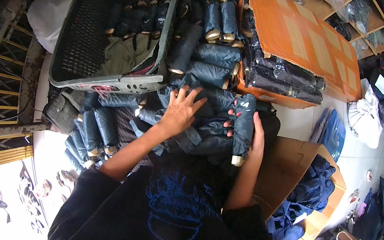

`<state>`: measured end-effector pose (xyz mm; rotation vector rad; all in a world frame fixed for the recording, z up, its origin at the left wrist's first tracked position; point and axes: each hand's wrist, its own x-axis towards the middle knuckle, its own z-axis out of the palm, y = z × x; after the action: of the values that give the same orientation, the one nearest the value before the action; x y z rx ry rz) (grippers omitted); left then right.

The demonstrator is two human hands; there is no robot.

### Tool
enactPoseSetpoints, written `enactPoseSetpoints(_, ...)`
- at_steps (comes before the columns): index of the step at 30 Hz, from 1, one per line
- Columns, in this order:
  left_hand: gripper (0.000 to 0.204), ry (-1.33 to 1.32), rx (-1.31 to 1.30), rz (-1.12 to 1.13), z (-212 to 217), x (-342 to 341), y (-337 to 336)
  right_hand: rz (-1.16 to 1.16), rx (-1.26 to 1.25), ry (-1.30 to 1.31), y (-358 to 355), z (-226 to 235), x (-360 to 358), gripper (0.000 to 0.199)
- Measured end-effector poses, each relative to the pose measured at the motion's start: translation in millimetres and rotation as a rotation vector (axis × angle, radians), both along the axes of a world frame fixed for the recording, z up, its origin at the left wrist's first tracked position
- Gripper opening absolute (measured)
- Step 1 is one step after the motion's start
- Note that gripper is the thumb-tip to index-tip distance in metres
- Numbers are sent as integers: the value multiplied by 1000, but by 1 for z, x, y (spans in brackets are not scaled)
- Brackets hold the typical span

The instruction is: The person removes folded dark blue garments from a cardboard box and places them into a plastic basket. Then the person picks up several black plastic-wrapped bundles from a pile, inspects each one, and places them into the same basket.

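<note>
Upright in my right hand is a dark blue folded umbrella in a fabric sleeve, with pale lettering near its top and a cream-coloured end at the bottom. My fingers and thumb are closed around it. To the left, my left hand rests with fingers spread on loose dark blue fabric over the pile. Similar rolled umbrellas with pale ends are stacked just beyond my hands. Several more umbrellas lie near my left forearm.
A dark plastic crate at the far left holds more rolls and olive cloth. An orange taped carton stands at the far right, beside dark plastic-wrapped packs. Close on my right is an open cardboard box with navy cloth inside.
</note>
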<state>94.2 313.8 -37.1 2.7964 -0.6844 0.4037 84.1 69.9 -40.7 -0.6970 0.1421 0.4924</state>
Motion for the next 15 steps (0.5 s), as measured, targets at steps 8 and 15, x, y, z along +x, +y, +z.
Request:
enactPoseSetpoints(8, 23, 31, -667, 2, 24, 22, 13, 89, -43, -273, -9, 19, -4, 82)
enactPoseSetpoints(15, 39, 138, -636, -147, 44, 15, 1, 237, 65, -226, 15, 46, -6, 99)
